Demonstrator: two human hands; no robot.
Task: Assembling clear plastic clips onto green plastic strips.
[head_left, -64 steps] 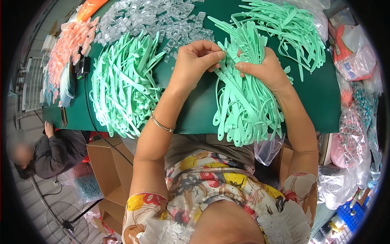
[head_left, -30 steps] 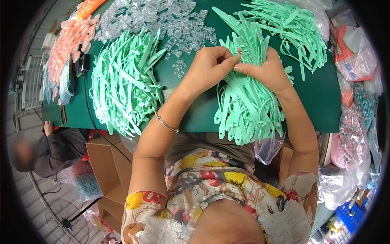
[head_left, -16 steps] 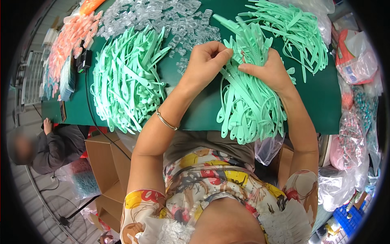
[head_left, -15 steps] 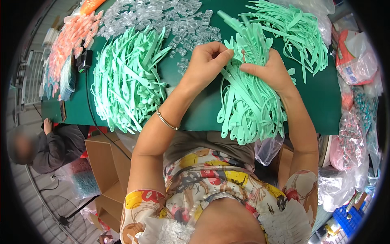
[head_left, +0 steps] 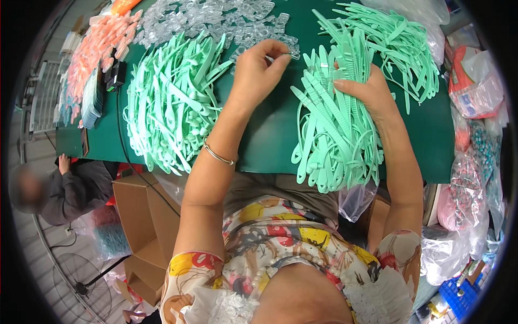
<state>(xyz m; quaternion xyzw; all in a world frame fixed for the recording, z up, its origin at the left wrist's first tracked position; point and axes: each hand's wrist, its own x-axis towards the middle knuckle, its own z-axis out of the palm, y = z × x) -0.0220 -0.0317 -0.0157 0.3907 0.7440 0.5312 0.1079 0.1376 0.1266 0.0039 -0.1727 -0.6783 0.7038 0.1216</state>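
Observation:
My right hand [head_left: 368, 89] is closed around a thick bundle of mint-green ridged plastic straps [head_left: 337, 127], thumb across the front. Their ridged ends fan out above the hand, and the looped ends hang toward the table's near edge. To the left of the bundle, my left hand [head_left: 258, 70] is raised with thumb and forefinger pinched together. Its fingertips are at the edge of a heap of small clear plastic pieces [head_left: 216, 24]; whatever they pinch is too small to make out. A large pile of loose mint-green straps [head_left: 170, 102] lies left of my left forearm.
More green straps [head_left: 404, 48] lie at the far right of the green table [head_left: 264, 146]. Peach-coloured pieces [head_left: 102, 46] and a black box with a cable [head_left: 115, 75] are at the far left. Filled plastic bags [head_left: 475, 81] crowd the right side. Another person's sleeve [head_left: 81, 189] shows at left.
My left hand has moved away from the bundle, left and farther off, to the clear pieces. The right hand keeps the bundle, whose straps now spread wider on the left.

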